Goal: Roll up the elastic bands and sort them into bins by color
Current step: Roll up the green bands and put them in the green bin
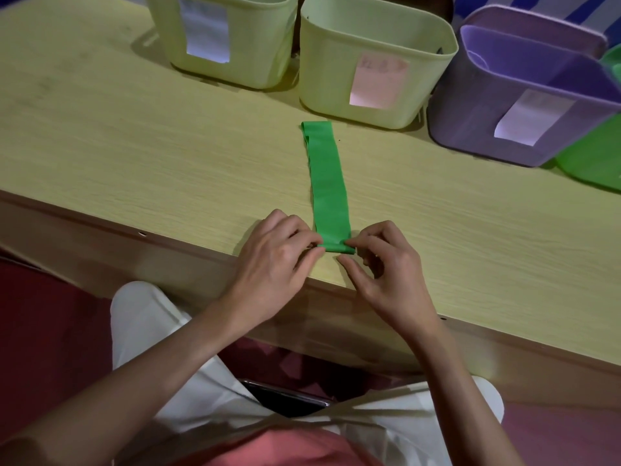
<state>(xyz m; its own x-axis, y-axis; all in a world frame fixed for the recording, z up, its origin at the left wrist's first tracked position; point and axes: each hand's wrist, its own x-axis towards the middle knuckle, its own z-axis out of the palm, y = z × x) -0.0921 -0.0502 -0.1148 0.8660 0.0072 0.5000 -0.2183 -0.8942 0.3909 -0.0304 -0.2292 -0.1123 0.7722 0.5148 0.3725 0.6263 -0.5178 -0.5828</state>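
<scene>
A green elastic band [326, 178] lies flat and stretched out on the wooden table [134, 156], running away from me. Its near end is folded over into a small roll by the table's front edge. My left hand [275, 260] pinches the left side of that rolled end. My right hand [386, 264] pinches its right side with thumb and forefinger. Along the back stand two pale yellow-green bins [235, 38] [379, 42], a purple bin [510, 105] and, at the far right edge, a green bin [591, 159].
Each bin carries a paper label on its front. The table's front edge runs diagonally just under my hands. A dark phone [285, 398] rests on my lap below the table.
</scene>
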